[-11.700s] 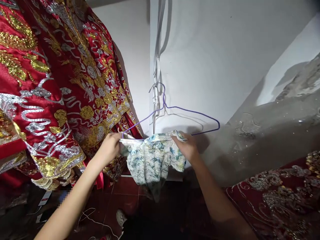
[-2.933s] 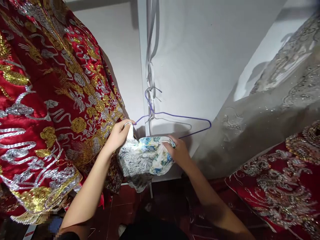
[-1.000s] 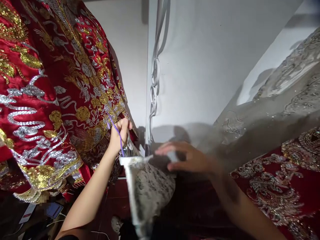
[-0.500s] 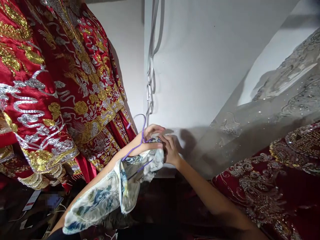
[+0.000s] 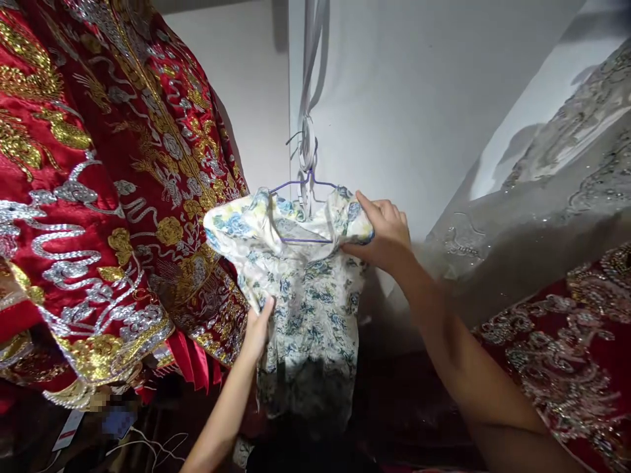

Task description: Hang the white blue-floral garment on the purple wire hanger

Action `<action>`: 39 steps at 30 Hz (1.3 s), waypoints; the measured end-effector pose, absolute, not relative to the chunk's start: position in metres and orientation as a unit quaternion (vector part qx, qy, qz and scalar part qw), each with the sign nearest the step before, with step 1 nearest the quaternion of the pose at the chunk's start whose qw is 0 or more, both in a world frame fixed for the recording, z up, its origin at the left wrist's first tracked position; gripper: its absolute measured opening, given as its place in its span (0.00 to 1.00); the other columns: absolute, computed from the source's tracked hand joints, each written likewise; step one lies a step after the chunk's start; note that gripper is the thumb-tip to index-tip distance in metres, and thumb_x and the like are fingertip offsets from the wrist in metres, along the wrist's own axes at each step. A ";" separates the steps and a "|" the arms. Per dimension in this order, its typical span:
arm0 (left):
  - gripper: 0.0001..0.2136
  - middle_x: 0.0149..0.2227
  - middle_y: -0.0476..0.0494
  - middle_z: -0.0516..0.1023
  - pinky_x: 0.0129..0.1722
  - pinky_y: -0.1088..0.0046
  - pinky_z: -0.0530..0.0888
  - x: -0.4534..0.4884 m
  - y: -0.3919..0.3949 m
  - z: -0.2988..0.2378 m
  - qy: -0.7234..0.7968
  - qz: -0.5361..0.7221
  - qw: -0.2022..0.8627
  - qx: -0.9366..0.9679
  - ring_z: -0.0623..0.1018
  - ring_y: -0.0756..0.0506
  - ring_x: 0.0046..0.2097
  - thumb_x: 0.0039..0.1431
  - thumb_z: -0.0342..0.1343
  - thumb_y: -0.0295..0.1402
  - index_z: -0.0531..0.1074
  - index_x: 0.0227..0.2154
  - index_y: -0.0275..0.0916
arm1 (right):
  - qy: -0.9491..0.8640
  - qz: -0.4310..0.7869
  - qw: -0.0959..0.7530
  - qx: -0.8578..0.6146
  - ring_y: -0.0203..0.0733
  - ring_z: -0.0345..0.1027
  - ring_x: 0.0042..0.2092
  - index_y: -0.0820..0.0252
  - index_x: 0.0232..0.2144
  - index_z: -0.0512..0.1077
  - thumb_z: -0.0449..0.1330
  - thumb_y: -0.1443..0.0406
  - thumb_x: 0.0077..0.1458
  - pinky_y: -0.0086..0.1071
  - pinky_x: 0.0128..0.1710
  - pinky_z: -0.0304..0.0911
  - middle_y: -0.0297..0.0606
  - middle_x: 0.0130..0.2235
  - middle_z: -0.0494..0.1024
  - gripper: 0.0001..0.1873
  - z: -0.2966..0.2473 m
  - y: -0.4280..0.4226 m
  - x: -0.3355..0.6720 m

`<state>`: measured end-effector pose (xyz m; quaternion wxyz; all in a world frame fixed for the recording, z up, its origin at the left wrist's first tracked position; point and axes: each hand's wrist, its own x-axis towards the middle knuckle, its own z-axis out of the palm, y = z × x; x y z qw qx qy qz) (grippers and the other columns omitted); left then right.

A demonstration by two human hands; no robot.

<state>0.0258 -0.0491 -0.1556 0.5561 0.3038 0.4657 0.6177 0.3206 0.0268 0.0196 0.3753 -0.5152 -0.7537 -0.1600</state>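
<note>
A white floral dress (image 5: 305, 295) with blue and yellow flowers hangs upright on a thin purple hanger (image 5: 305, 241), its hem in shadow. The hanger's hook meets a white hanging strap with loops (image 5: 308, 144) by the wall; whether it is fully hooked I cannot make out. At the dress's right shoulder in the picture, my right hand (image 5: 387, 233) is closed on the cloth, thumb below and forefinger above. Lower down, my left hand (image 5: 259, 328) grips the dress's left side edge; its thumb lies in front and the other fingers are hidden behind the cloth.
To the left hangs a red jacket (image 5: 162, 164) with gold and silver embroidery. A sheer beaded gown (image 5: 532, 217) and a dark red beaded garment (image 5: 566, 355) are at the right. Lower left, a phone (image 5: 118, 420) and white cables (image 5: 152, 447) lie in the dark.
The bunched dress has opened out and now hangs down facing me. The hanger has come up to the strap. My hands have moved apart, the right to the shoulder, the left down to the side.
</note>
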 end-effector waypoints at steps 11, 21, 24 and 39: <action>0.23 0.61 0.43 0.73 0.64 0.63 0.65 0.025 -0.083 -0.210 0.479 0.634 0.575 0.195 0.69 0.40 0.64 0.60 0.60 0.43 0.69 0.57 0.45 | -0.691 -0.078 0.520 -0.496 0.61 0.53 0.65 0.52 0.64 0.60 0.63 0.57 0.54 0.54 0.63 0.51 0.47 0.63 0.63 0.37 -0.062 -0.043 0.284; 0.26 0.55 0.41 0.78 0.61 0.60 0.71 0.043 -0.113 -0.188 0.454 0.595 0.652 0.119 0.77 0.38 0.57 0.57 0.63 0.41 0.70 0.59 0.46 | -0.564 0.473 0.443 -0.512 0.43 0.66 0.27 0.55 0.30 0.69 0.52 0.48 0.62 0.35 0.30 0.61 0.34 0.24 0.71 0.20 -0.182 -0.074 0.199; 0.27 0.57 0.41 0.77 0.60 0.61 0.71 0.048 -0.121 -0.190 0.431 0.609 0.657 0.108 0.76 0.38 0.58 0.58 0.63 0.40 0.68 0.60 0.45 | -0.586 0.506 0.427 -0.467 0.41 0.65 0.29 0.56 0.30 0.69 0.55 0.50 0.61 0.33 0.31 0.61 0.32 0.25 0.70 0.17 -0.185 -0.074 0.199; 0.24 0.53 0.40 0.80 0.61 0.63 0.71 0.071 -0.147 -0.180 0.432 0.625 0.643 0.096 0.75 0.40 0.59 0.61 0.59 0.41 0.69 0.60 0.43 | -0.528 0.539 0.470 -0.459 0.39 0.64 0.28 0.57 0.33 0.67 0.60 0.52 0.58 0.32 0.29 0.59 0.30 0.24 0.68 0.15 -0.180 -0.094 0.216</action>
